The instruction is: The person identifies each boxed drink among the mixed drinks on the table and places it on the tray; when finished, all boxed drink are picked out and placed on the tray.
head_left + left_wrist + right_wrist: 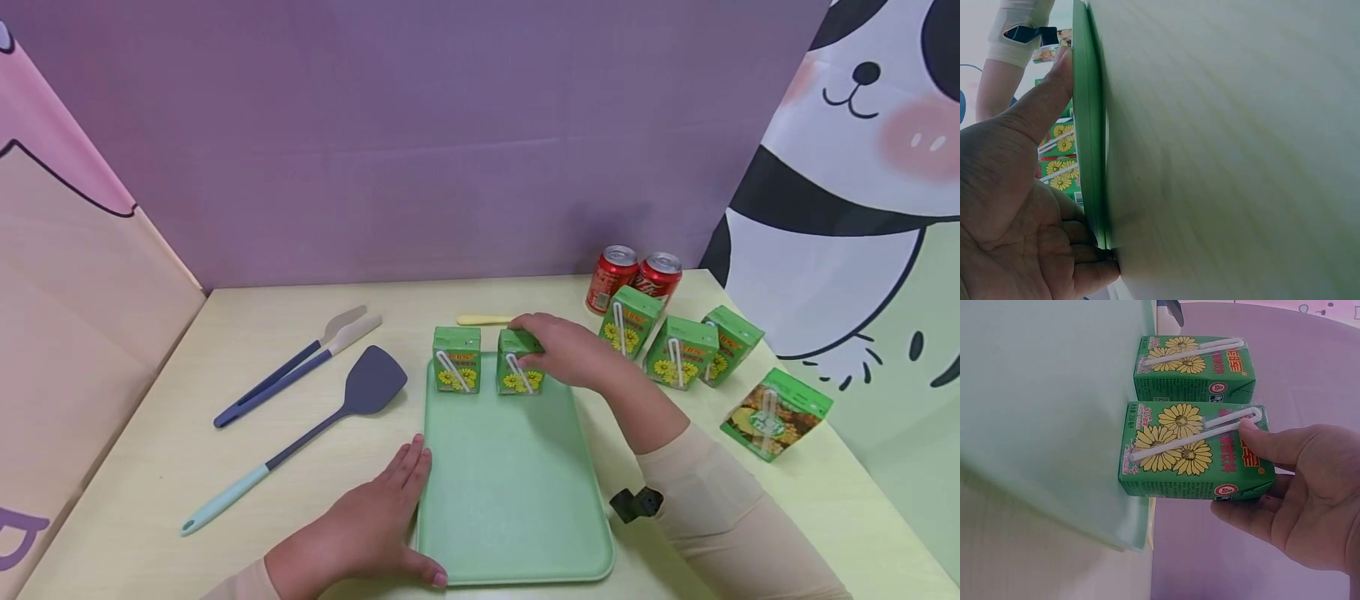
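Note:
A light green tray [513,500] lies lengthwise before me. At its far end, a green drink carton [457,354] with yellow flowers and a white straw stands upright on the left. To the right of it is a matching drink carton [517,383] [1179,450], upright on the tray with a narrow gap between the two. My right hand [566,350] [1319,500] grips its upper part, thumb on the straw side. My left hand [375,521] [1016,206] rests against the tray's left edge, fingers extended and thumb at the near left corner.
Right of the tray stand several green cartons [681,354], one with a brown-patterned front [772,417]. Two red cans [613,279] are behind them. On the left lie tongs [300,367] and a spatula [375,383]. A pale yellow handle [483,319] lies beyond the tray.

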The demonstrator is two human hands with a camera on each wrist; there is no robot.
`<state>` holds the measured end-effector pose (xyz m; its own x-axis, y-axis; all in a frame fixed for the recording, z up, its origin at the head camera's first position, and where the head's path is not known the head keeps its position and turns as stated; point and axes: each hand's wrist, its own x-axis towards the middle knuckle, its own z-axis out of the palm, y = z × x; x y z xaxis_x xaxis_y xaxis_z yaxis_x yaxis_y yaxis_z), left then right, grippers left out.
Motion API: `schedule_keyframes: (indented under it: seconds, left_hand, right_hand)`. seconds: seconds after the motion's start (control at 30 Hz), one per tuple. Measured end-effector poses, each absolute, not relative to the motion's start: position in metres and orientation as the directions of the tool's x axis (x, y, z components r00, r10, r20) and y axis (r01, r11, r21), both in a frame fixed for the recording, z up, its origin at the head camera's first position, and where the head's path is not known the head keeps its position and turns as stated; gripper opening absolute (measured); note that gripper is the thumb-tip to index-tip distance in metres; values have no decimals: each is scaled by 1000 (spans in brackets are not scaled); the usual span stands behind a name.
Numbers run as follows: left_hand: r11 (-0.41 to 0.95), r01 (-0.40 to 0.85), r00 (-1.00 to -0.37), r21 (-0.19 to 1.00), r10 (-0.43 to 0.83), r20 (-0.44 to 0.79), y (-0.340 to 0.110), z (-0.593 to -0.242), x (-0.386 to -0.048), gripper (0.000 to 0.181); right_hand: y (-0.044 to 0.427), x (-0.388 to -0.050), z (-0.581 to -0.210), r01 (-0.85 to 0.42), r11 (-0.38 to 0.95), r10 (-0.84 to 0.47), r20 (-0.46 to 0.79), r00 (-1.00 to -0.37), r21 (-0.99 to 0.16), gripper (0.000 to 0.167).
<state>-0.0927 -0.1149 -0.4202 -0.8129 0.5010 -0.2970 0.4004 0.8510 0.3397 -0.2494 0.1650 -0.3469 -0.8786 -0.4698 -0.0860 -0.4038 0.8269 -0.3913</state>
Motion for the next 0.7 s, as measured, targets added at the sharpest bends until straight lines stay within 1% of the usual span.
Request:
schedule_keyframes:
  seconds: [0.17, 0.27, 0.37, 0.5, 0.6, 0.7]
  left_hand:
    - [849, 403, -812, 341, 504, -294, -116, -419, -93, 138]
    - [849, 402, -813, 343, 503, -292, -116, -419, -93, 138]
    - [850, 402, -814, 340, 502, -292, -116, -419, -93, 138]
    - [850, 403, -813, 340, 503, -293, -115, -419, -94, 138]
    - [850, 401, -814, 340, 501, -293, -115, -420, -94, 138]
    - [849, 402, -815, 343, 502, -288, -115, -421, -93, 138]
  right_hand:
    - [173, -252, -341, -426, 807, -492, -67, -868, -409, 58]
    - [185, -257, -332, -412, 799, -472, -33, -881, -439, 62]
    - [203, -265, -321, -368, 814, -414, -5, -910, -449, 64]
    - [231, -278, -311, -283, 876, -304, 8, -953, -390, 68]
    - [250, -285, -311, -202, 919, -218, -8, -976, -338, 77]
    - [263, -290, -315, -134, 941, -154, -40, -987, -310, 85]
